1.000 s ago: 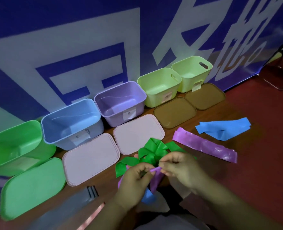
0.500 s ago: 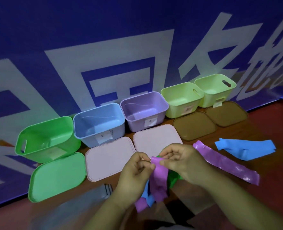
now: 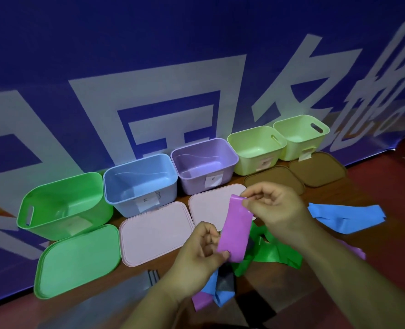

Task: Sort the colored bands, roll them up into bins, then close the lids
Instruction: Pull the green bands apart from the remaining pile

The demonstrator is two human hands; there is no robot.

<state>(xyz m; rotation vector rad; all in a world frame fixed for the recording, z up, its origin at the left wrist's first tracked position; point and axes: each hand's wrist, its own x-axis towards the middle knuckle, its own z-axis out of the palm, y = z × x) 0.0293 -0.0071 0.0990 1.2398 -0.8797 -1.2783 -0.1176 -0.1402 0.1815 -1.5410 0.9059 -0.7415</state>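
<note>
I hold a purple band (image 3: 236, 230) stretched between both hands above the wooden floor. My right hand (image 3: 276, 210) pinches its top end and my left hand (image 3: 202, 250) grips its lower part. A green band (image 3: 272, 250) lies crumpled under my hands. A blue band (image 3: 346, 218) lies to the right, and another blue band (image 3: 216, 293) with a purple end (image 3: 201, 302) hangs or lies below my left hand. The open bins stand in a row along the wall: green (image 3: 61, 207), blue (image 3: 139, 184), purple (image 3: 203, 165) and two yellow-green ones (image 3: 256, 148) (image 3: 301, 136).
The lids lie flat in front of the bins: a green lid (image 3: 78, 260), two pale pink lids (image 3: 154, 231) (image 3: 211, 203) and two brown lids (image 3: 270, 179) (image 3: 317, 168). A blue banner with white characters (image 3: 196, 67) hangs behind. Red floor (image 3: 386, 191) spreads on the right.
My hands have drawn the purple band out of the pile and pulled it taut, the right hand rising and the left dropping. The camera view has shifted left and up.
</note>
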